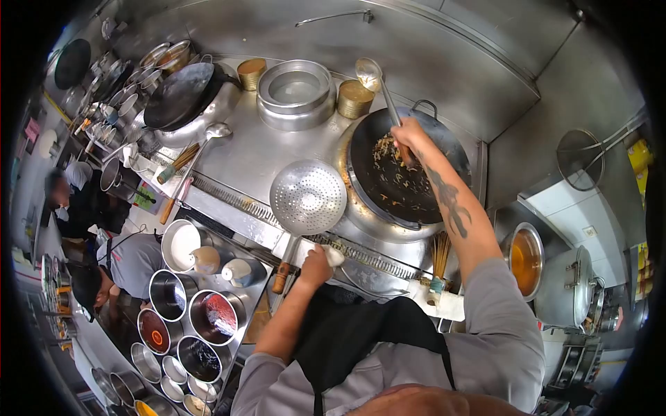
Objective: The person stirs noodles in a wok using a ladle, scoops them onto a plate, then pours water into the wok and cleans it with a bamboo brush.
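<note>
My right hand (409, 136) is closed around the wooden-ended handle of a ladle (393, 104), above the wok. The ladle's bowl, with something whitish in it, is over or beside a tin can (355, 100); I cannot tell which. Below my arm, the black wok (444, 156) sits on the burner with small browned pieces of food (388, 156) in it. My left hand (317, 267) is closed on a folded white cloth (334, 256) at the stove's front edge. Beside that hand lies a perforated strainer (308, 197) with a wooden handle.
A round metal pot (295, 97) stands behind the strainer. Left are another wok (179, 97), a second ladle (218, 130) and several sauce containers (213, 317). Bamboo brushes (440, 256) stand near my right elbow. A bowl of orange liquid (525, 260) is right. Other people (135, 263) work at left.
</note>
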Motion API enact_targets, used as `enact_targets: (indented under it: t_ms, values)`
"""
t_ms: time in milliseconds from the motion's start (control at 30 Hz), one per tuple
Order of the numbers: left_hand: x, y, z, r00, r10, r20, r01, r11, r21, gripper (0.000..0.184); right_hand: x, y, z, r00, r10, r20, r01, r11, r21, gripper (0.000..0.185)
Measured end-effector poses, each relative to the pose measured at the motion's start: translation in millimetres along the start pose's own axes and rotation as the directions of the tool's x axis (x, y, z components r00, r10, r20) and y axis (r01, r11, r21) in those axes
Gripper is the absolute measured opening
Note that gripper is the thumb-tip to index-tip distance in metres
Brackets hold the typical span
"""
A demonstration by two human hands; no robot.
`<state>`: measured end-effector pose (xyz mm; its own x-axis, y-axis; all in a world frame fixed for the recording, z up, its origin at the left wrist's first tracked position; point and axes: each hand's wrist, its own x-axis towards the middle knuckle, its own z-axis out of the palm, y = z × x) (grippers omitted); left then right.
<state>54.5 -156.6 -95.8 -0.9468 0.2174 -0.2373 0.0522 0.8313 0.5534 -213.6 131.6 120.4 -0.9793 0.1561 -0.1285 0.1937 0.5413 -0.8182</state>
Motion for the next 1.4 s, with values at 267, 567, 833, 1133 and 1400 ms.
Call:
enact_targets:
  t_ms: [267, 567, 833, 1133, 1400]
  values:
    - [7.6, 6.2, 0.4, 0.996, 0.093, -0.013, -0.088, 0.972, 0.218, 0.069, 135.5, -34.6, 68.9, 0.862, 0.394, 0.32, -0.49, 0.81, 0.322, 0.006]
    - [11.8, 4.6, -12.9, 0.982, 0.187, -0.019, -0.171, 0.931, 0.322, 0.065, 92.8, -111.3, 35.8, 0.946, 0.298, 0.131, -0.166, 0.788, -0.593, 0.009]
    - [-8.6, 15.4, -62.3, 0.929, 0.317, 0.192, -0.318, 0.948, -0.03, 0.055, 99.9, -77.4, 14.7, 0.995, -0.1, -0.026, 0.088, 0.957, -0.277, 0.022]
    - [-35.7, -24.7, -15.3, 0.648, 0.57, 0.505, 0.177, 0.532, -0.828, 0.054, 123.2, -76.7, 156.3, 0.999, 0.024, 0.047, -0.016, 0.984, -0.178, 0.023]
    - [-42.0, -19.6, -35.4, 0.598, 0.635, 0.49, 0.301, 0.389, -0.871, 0.052, 109.2, -85.0, 183.3, 0.766, -0.036, 0.641, -0.623, 0.203, 0.756, 0.011]
